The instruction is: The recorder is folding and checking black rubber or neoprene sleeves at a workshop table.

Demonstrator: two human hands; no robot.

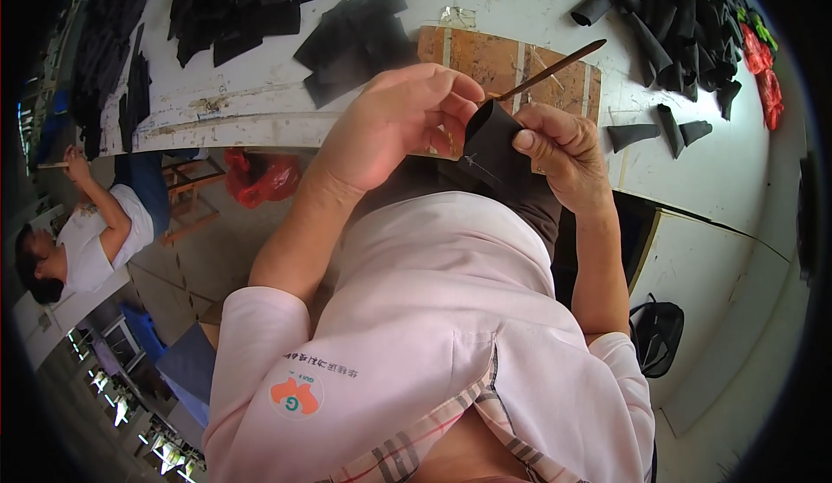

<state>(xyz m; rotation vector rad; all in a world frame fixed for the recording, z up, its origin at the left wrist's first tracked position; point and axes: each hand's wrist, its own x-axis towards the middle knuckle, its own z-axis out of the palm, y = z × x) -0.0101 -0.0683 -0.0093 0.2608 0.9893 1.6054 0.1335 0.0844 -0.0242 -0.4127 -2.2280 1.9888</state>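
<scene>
My right hand (562,149) pinches a short tube of black sheet material (501,146) between thumb and fingers, its open end tilted upward. A pale thread or mark runs across the tube's side. My left hand (386,123) is at the tube's left, its fingers bent and the fingertips close to the rim. Beyond the rim a slim dark brown stick (555,68) slants up to the right. Its lower end meets the tube and my left fingertips, and what those fingers grip is hidden.
Under the stick lies a brown board (494,62) on the white table (251,119). Black flat pieces (355,36) are spread to its left; black tubes (667,36) pile up at the right, near red plastic (763,84). Another person (104,231) sits at far left, beside a red bag (260,178).
</scene>
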